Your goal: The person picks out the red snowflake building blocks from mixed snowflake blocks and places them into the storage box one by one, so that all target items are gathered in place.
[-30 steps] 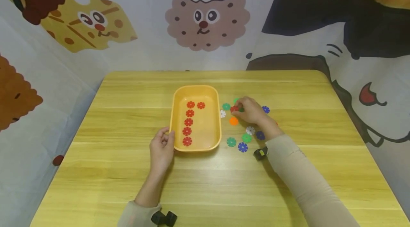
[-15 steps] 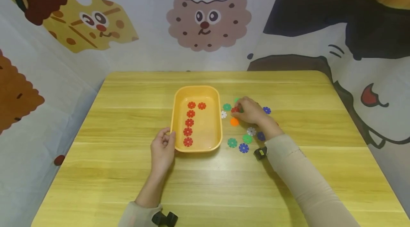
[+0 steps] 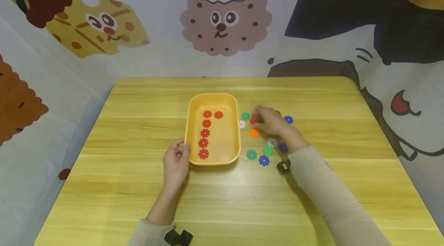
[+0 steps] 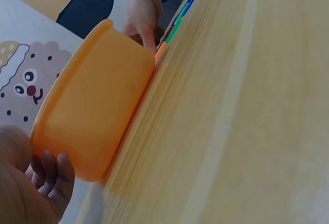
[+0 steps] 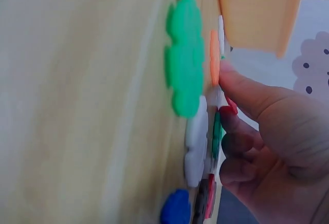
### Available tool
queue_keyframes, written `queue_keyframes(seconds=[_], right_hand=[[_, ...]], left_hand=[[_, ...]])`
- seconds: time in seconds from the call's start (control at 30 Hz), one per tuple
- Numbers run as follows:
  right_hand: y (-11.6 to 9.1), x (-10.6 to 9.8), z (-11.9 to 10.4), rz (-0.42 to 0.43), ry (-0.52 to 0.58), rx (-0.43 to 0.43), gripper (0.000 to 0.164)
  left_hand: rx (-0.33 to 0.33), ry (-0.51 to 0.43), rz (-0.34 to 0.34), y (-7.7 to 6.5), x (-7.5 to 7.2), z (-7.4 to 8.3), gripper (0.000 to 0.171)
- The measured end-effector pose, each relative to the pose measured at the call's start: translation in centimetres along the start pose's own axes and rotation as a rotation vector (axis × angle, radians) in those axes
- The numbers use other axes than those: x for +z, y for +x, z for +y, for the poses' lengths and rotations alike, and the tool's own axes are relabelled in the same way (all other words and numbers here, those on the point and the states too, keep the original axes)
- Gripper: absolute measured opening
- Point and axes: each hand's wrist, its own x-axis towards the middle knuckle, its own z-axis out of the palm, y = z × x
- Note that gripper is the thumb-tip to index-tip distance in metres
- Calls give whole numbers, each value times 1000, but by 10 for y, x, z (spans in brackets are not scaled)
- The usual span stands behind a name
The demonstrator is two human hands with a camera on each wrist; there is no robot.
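A yellow-orange plastic tray (image 3: pixel 225 144) stands on the table, with several red snowflake discs (image 3: pixel 205 133) lying in a column on its left side and one more beside the top. My left hand (image 3: pixel 176 167) grips the tray's lower left rim, thumb over the edge; in the left wrist view its fingers (image 4: pixel 64 175) curl against the outer wall. To the right of the tray, my right hand (image 3: pixel 273 122) pinches a red snowflake disc (image 3: pixel 254 119) between thumb and fingertips. That disc (image 5: pixel 231 105) is partly hidden by the thumb in the right wrist view.
Around the right hand lie loose discs: an orange one (image 3: pixel 254 133), a white one (image 3: pixel 242 124), a light green one (image 3: pixel 268 150), a blue one (image 3: pixel 264 160) and others. A cartoon-printed cloth (image 3: pixel 159 61) hangs behind the wooden table (image 3: pixel 222 203).
The right hand's fingertips have shifted slightly around the red disc, which now shows more between them. The left hand and tray stay as they were.
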Motion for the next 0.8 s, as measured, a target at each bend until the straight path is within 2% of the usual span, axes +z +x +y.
queue_keyframes(seconds=[0.17, 0.4, 0.67, 0.8], right_hand=[[0, -1, 1, -16, -6, -49, 23], [-4, -5, 3, -28, -12, -70, 47], [-6, -6, 3, -24, -30, -117, 28], [-4, -5, 2, 7, 2, -142, 26]], left_hand=[[3, -3, 3, 0, 0, -2, 32], [1, 2, 8, 1, 1, -3, 31], [11, 9, 9, 1, 1, -1, 32], [9, 14, 16, 1, 1, -1, 31]])
